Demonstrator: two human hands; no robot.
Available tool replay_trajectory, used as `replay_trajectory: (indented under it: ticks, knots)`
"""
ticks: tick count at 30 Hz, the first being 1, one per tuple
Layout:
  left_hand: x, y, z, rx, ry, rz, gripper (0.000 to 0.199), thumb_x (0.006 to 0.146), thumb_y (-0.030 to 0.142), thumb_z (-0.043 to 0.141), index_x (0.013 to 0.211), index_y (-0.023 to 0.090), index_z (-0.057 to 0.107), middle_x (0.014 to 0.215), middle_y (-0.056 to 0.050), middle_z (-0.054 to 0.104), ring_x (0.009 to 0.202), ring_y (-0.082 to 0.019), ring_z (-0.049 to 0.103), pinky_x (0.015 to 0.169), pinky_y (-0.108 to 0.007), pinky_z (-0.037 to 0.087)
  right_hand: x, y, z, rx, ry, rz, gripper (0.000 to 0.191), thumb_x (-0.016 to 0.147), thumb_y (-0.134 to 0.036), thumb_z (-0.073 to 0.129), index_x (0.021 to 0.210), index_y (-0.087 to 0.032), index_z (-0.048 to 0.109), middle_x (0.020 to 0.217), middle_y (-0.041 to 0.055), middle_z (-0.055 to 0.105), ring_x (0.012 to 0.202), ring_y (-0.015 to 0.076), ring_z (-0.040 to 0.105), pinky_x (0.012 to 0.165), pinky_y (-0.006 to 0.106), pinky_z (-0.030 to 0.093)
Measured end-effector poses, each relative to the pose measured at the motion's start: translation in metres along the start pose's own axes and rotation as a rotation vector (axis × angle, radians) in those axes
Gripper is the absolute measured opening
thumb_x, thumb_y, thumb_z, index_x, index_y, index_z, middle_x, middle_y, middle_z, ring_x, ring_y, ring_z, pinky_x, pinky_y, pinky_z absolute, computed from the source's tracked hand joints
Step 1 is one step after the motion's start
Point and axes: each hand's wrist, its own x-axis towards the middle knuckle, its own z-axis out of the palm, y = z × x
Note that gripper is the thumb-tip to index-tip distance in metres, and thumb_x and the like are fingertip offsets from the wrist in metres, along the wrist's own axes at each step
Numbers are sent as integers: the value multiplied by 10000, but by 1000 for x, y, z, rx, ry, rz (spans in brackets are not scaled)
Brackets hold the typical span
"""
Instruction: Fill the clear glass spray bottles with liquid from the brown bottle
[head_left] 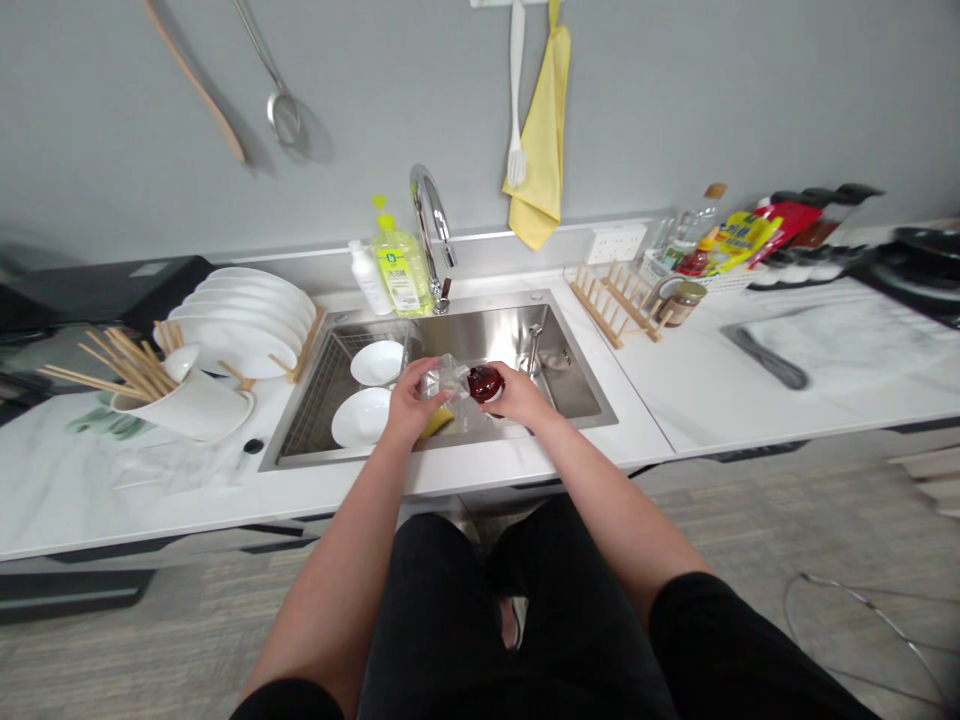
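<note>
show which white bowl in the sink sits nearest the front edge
The lower white bowl, beside the left hand; the other white bowl sits farther back, toward the faucet.

Satiny stainless steel sink — crumpled bag looks like thin plastic, dark red jar glossy.

L hand grips clear plastic bag over steel sink, R hand holds dark red round item right beside it, yellow sponge just below. 2 white bowls sit in sink, L of hands; chrome faucet behind, green dish soap bottle next to it, white plates in wooden rack on counter to L
</note>
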Motion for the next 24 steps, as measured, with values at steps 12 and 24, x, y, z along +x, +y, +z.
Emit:
replay_trajectory:
  ticks: [12,24]
  knots:
    - [-2,6,0,46,6,12,607,779,447,998,1339,267,852,1460,-124,728,1386,-354,687,1228,-543,556,-1,-8,-4,9,-13,-5,810,659,-232,1046,1409,-303,749,1317,45,861,1190,338,825,1028,445,645]
    - [0,6,-6,122,-57,75,562,821,402,980,1359,293,859,1477,-114,711,1405,-365,688,1297,-586,513,-1,-6,-5,-19,-28,-36,838,650,-202,1040,1427,-342,761,1363,36,851,1265,358,808,1094,487,636]
